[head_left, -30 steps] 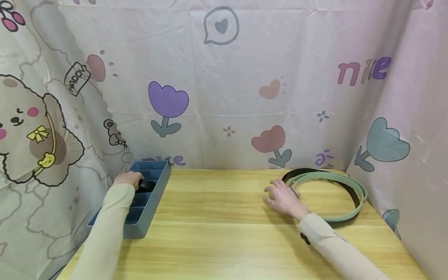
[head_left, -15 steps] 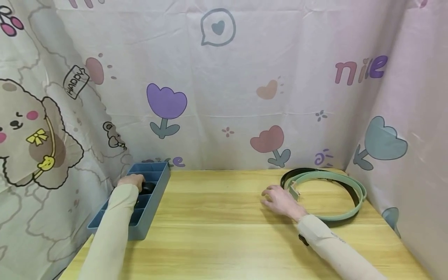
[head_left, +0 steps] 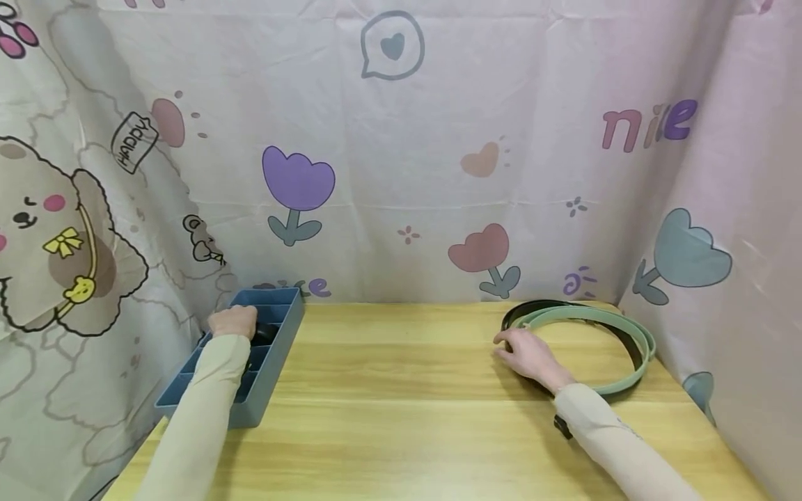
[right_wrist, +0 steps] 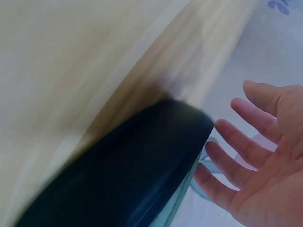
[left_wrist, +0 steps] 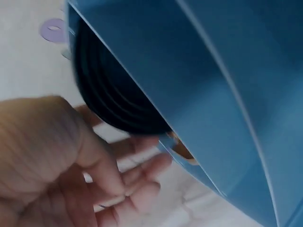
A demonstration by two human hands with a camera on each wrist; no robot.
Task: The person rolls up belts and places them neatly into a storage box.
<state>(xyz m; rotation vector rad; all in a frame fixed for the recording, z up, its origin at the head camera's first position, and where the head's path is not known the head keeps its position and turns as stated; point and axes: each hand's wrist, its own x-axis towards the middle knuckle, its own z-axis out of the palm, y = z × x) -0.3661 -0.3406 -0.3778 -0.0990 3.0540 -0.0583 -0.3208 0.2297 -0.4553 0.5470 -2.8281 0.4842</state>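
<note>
At the left, a blue divided box [head_left: 276, 369] stands on the table. A rolled black belt [left_wrist: 113, 90] sits in one of its compartments, and a gold-coloured piece [left_wrist: 182, 150] shows beside the roll. My left hand [head_left: 233, 321] is over the box's left side; in the left wrist view its loosely bent fingers [left_wrist: 137, 182] lie right by the roll, partly behind it. On the right, a green belt [head_left: 617, 321] and a black belt [head_left: 532, 306] lie looped together. My right hand [head_left: 529, 355] hovers at their left side, fingers spread beside the black band in the right wrist view.
The wooden table [head_left: 388, 390] stretches between the box and the belts. A printed curtain [head_left: 388, 139] hangs close behind the table and along both sides. The box stands near the table's left edge, against the curtain.
My right hand first drifts slightly left, then shifts right onto the near-left side of the belts, covering the green belt's buckle end. My left hand shifts slightly over the box; the rolled belt stays in place.
</note>
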